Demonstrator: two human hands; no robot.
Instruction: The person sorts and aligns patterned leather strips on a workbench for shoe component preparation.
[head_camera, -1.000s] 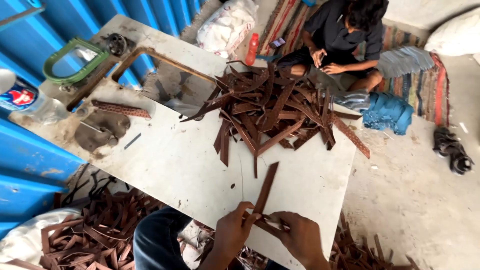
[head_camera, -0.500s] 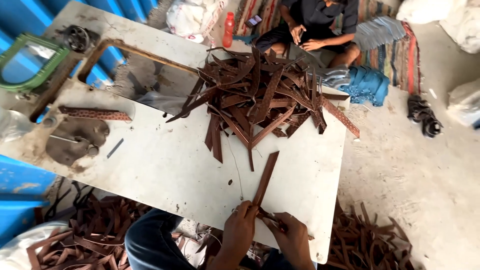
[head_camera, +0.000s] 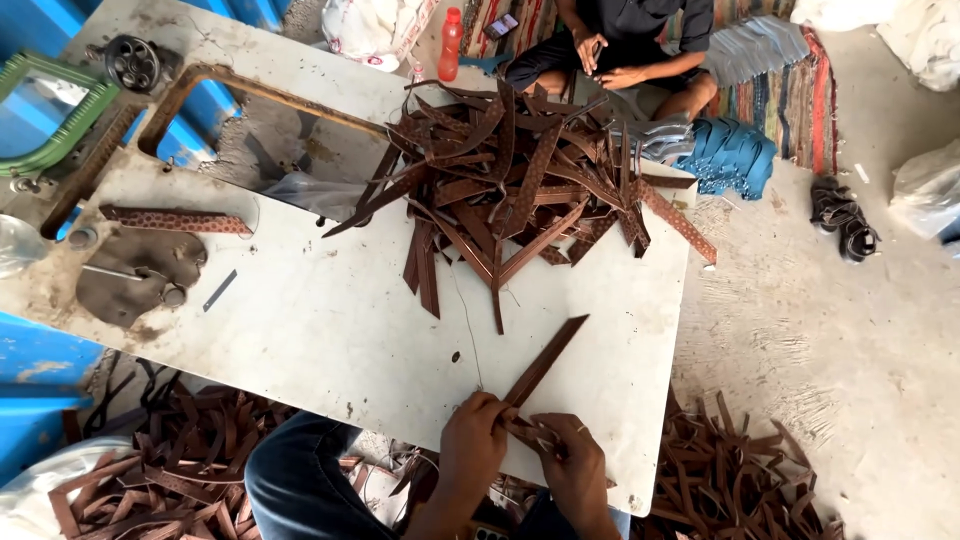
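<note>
My left hand (head_camera: 472, 440) and my right hand (head_camera: 568, 462) meet at the near edge of the white table (head_camera: 330, 320). Both grip the near end of a long brown leather strip (head_camera: 548, 358), which slants up and to the right over the tabletop. My fingers are closed around it and hide that end. A big heap of similar brown strips (head_camera: 520, 190) lies farther back on the table, apart from my hands.
A dark leather scrap (head_camera: 135, 275) and a patterned strip (head_camera: 175, 220) lie at the table's left. More strips cover the floor at left (head_camera: 160, 470) and right (head_camera: 740, 480). Another person (head_camera: 630, 40) sits on the ground beyond the table, near a red bottle (head_camera: 451, 45).
The view has shifted slightly. My hands stay on the strip's near end, working it at the table's edge; the strip keeps its slant.
</note>
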